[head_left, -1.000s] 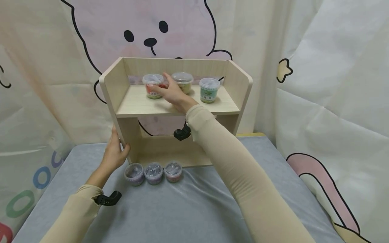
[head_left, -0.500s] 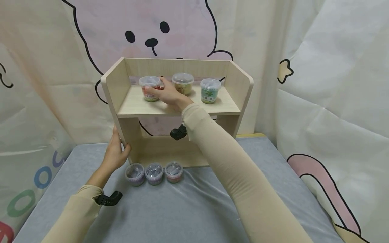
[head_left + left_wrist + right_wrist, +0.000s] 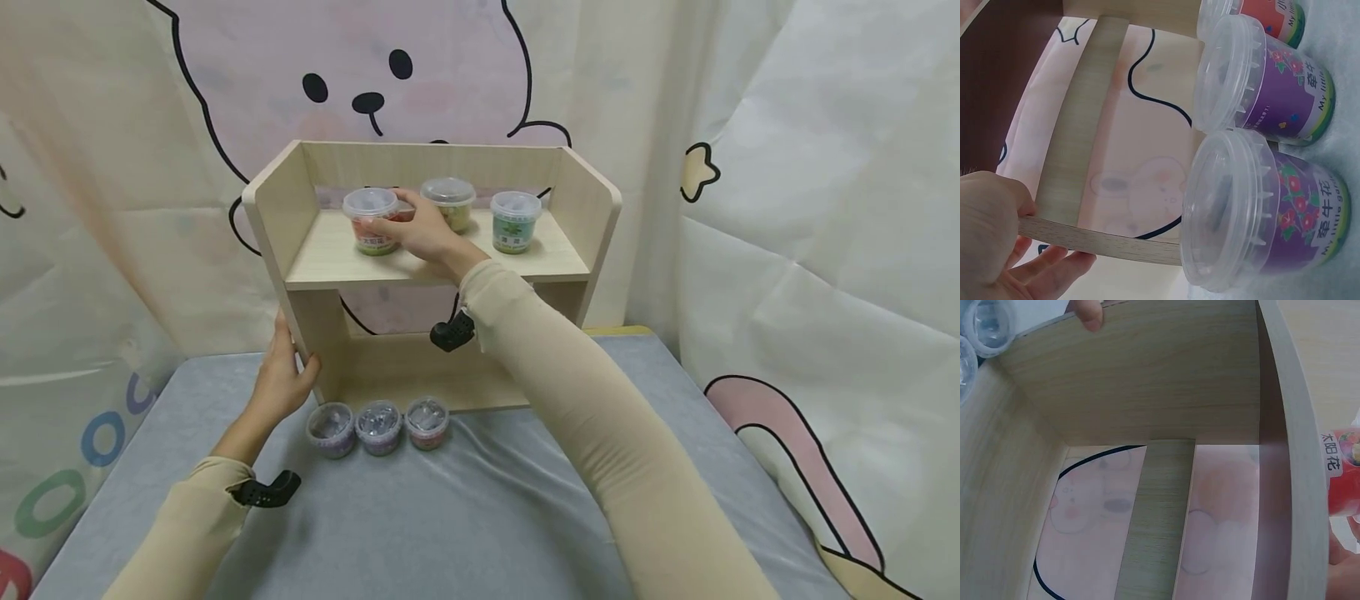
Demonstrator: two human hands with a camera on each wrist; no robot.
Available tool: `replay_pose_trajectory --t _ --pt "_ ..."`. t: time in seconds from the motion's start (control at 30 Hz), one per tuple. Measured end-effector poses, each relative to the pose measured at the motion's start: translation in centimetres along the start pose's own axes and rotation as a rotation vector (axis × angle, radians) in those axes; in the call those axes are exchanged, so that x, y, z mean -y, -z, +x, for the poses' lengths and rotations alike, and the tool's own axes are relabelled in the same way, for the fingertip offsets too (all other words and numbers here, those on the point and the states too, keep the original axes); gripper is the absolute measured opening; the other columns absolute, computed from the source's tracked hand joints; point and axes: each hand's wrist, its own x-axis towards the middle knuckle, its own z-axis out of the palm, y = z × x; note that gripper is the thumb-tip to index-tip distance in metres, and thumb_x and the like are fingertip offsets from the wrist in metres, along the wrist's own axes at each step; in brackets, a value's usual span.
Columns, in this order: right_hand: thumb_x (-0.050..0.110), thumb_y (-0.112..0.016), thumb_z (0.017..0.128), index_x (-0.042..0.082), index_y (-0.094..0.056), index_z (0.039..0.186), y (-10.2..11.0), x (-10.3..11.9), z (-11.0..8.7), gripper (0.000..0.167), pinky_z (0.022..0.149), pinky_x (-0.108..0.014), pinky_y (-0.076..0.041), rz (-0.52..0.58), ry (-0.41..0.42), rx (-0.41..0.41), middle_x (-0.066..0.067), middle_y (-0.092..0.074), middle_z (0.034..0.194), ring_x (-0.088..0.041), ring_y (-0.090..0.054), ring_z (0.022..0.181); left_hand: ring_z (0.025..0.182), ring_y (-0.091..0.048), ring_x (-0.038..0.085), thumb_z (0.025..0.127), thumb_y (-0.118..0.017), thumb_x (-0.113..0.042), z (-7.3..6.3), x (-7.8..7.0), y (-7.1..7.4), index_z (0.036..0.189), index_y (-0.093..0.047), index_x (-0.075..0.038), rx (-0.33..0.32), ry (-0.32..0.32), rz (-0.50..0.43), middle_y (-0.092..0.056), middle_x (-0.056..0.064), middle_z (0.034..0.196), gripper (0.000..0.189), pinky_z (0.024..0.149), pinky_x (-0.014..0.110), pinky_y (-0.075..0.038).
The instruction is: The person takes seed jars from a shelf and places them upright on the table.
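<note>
Right hand (image 3: 431, 233) is gripping a red-labelled plastic cup (image 3: 363, 218) on a pale wooden shelf (image 3: 330, 260), left hand (image 3: 283, 379) is pinching its side panel (image 3: 283, 208); grey-blue cloth (image 3: 420, 525) is lying below, cream cartoon curtain (image 3: 622, 92) behind.

A pale cream curtain (image 3: 615, 108) closes off the far side, printed with a large pink, black-outlined animal face (image 3: 442, 58). Creased whitish sheeting (image 3: 840, 233) hangs at right, and sheeting (image 3: 60, 308) with coloured rings (image 3: 87, 439) at left. Soft light falls on a table (image 3: 420, 542) under grey-blue cloth, a yellow strip (image 3: 618, 332) along its far right edge.
</note>
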Motion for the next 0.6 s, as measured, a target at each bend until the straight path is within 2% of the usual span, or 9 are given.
replay_pose_trajectory --t 0.17,0.33,0.6 --pt "0.035 -0.074 0.092 0.026 -0.034 0.158 0.5 0.1 -1.0 0.077 0.119 -0.033 -0.04 0.022 0.006 0.008 -0.006 -0.05 0.149 -0.017 -0.048 0.138 0.123 -0.05 0.059 0.09 -0.054 0.008 -0.1 -0.1 0.2 0.162 0.0 -0.021 0.005 0.013 -0.008 -0.035 0.036 0.149 0.094 0.094 0.073 -0.046" --pt "0.037 -0.073 0.093 0.029 -0.034 0.157 1.1 0.3 -2.1 0.075 0.121 -0.037 -0.038 0.013 0.01 0.021 -0.004 -0.051 0.15 -0.016 -0.046 0.14 0.127 -0.046 0.059 0.09 -0.054 0.009 -0.2 -0.2 0.3 0.162 0.001 -0.02 0.008 0.01 -0.01 -0.032 0.036 0.151 0.095 0.098 0.074 -0.044" --pt "0.028 -0.069 0.097 0.022 -0.038 0.156 2.1 -0.3 -3.6 0.067 0.111 -0.044 -0.048 0.094 0.102 0.072 -0.007 -0.054 0.145 -0.019 -0.052 0.131 0.125 -0.048 0.059 0.091 -0.053 0.008 -0.2 -0.3 0.1 0.162 0.0 -0.02 0.011 0.011 -0.017 -0.034 0.036 0.15 0.094 0.097 0.074 -0.045"
